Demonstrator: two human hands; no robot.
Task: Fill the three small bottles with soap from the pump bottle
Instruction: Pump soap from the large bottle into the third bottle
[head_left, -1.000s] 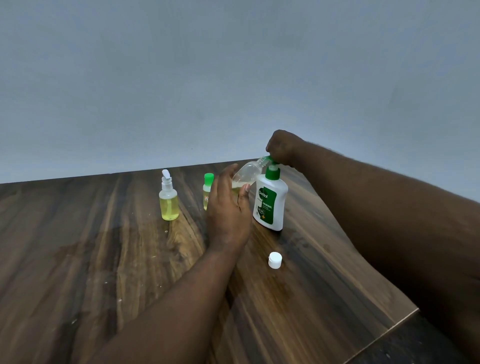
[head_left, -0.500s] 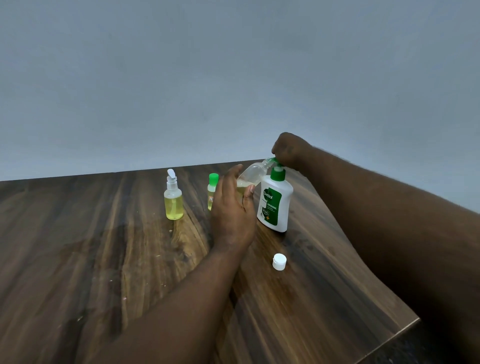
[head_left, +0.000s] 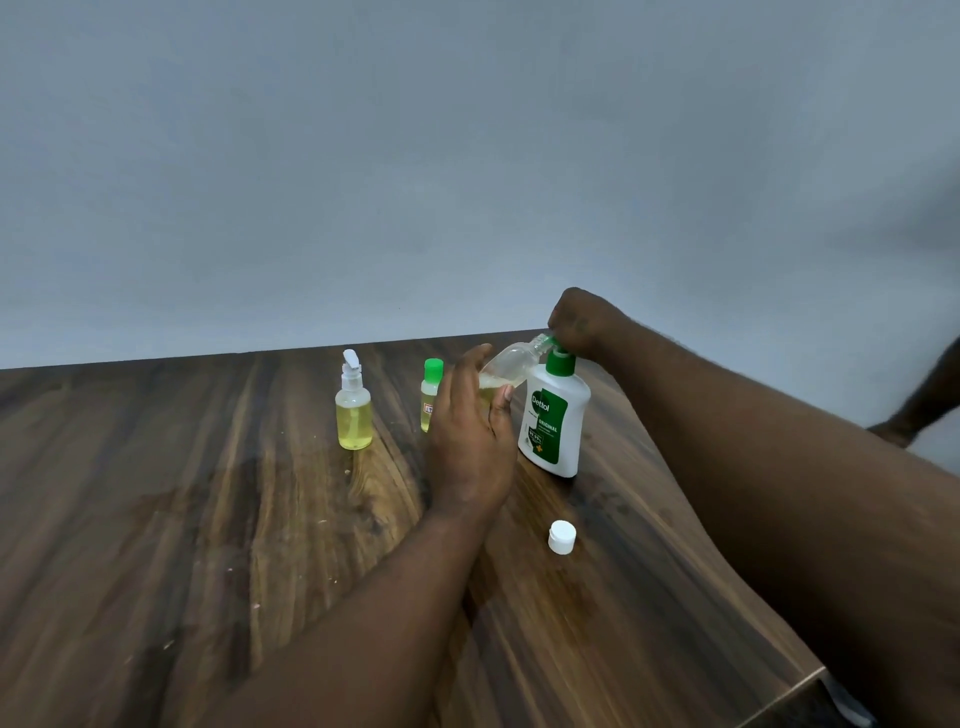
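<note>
A white pump bottle with a green label and green pump stands on the wooden table. My right hand rests closed on top of its pump head. My left hand holds a small clear bottle tilted, its open neck up against the pump spout; a little yellow soap lies in it. To the left stand a small flip-cap bottle filled with yellow soap and a small green-capped bottle, partly hidden behind my left hand.
A loose white cap lies on the table in front of the pump bottle. The table's right edge and front right corner are close to my right arm. A plain grey wall rises behind the table.
Both hands keep the same hold on the small bottle and the pump. The view has shifted slightly; nothing on the table has moved.
</note>
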